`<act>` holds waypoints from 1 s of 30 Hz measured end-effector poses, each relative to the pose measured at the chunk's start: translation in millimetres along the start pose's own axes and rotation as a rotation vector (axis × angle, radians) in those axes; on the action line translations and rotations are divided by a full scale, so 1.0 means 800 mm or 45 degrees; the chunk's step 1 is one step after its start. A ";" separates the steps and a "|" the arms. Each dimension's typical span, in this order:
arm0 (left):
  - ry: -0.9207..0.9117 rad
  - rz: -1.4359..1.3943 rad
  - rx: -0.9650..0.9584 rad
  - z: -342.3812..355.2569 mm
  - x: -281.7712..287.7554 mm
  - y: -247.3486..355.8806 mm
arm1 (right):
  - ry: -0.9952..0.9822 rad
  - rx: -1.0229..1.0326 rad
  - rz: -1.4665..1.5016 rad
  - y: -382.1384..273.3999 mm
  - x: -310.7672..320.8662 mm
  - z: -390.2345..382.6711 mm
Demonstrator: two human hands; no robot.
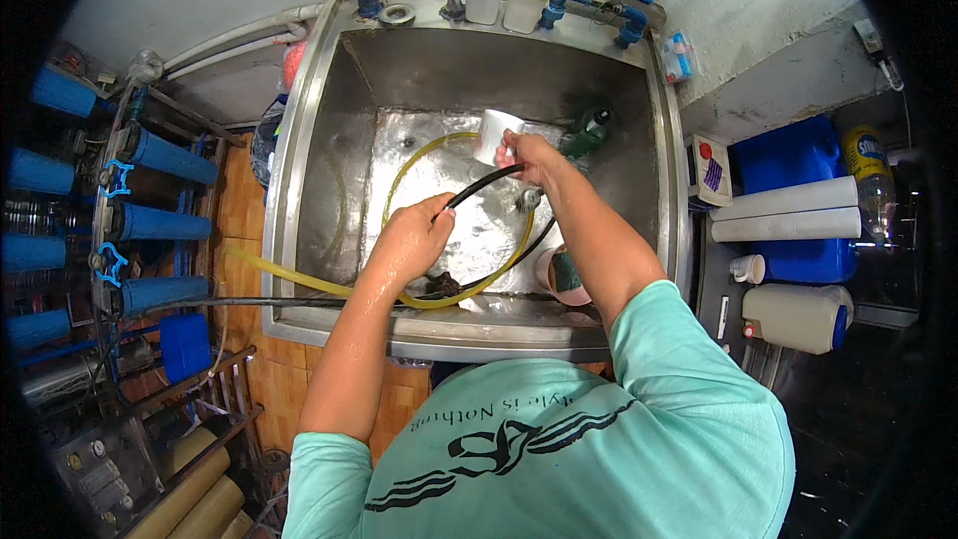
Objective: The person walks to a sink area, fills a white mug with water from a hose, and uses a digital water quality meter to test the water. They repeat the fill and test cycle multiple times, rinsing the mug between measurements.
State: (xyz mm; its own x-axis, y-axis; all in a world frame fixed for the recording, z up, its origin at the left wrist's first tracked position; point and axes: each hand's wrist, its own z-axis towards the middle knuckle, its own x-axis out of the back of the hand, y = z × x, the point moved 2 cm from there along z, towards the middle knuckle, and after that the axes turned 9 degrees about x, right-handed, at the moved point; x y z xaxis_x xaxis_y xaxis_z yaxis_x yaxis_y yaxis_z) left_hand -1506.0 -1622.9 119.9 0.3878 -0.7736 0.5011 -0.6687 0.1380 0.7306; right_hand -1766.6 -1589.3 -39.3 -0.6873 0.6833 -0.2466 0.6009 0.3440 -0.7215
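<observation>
My left hand (411, 238) is closed around a black hose (485, 183) above the sink's middle. The hose arcs up to my right hand (536, 158), where its end is hidden. That hand's fingers are closed on a white cup (491, 130), held tilted over the basin. A yellow hose (397, 178) lies in a loop on the bottom of the steel sink (339, 100). Beneath my hands are a drain fitting or metal piece (528, 200) and a dark clump (441, 284) I cannot identify. My forearms look wet.
A green bottle (587, 135) lies in the sink's far right corner. Near my right forearm is a pinkish container (565, 279) with a green pad. White holders (524, 8) with brushes stand on the back ledge. Blue filter housings (170, 155) are at left, jugs (793, 317) at right.
</observation>
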 end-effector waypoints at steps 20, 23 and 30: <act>0.348 0.255 0.069 0.043 0.021 -0.013 | -0.025 0.589 -1.726 -0.003 0.059 -0.021; 0.253 0.230 -0.045 0.040 0.009 -0.008 | 0.015 0.489 -1.812 -0.007 0.056 -0.047; 0.264 0.240 -0.101 0.032 0.010 -0.002 | 0.089 0.542 -2.077 -0.035 0.021 -0.113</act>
State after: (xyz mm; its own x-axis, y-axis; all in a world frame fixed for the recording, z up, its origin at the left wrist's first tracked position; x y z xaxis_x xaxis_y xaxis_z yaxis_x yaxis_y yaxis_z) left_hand -1517.9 -1645.4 110.9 0.3884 -0.5879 0.7096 -0.6926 0.3217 0.6456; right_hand -1758.1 -1528.9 35.2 -0.4108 -0.1554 0.8984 -0.8207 0.4923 -0.2901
